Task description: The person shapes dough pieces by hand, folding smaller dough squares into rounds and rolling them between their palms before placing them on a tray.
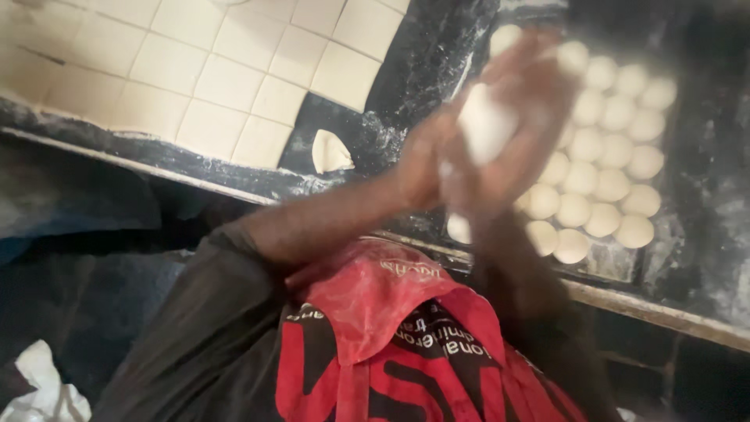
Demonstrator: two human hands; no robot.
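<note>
My two hands are pressed together above a black, floury counter, and both are blurred by motion. My left hand comes in from the left at the end of a dark-sleeved arm. My right hand rises from the lower right. A white lump of dough sits squeezed between the palms. Behind the hands, several round pale dough balls lie in rows on the counter. I wear a red and black apron.
A small flat piece of dough lies alone on the counter left of my hands. Cream tiles fill the upper left. The counter's pale front edge runs diagonally. Crumpled white paper lies at the bottom left.
</note>
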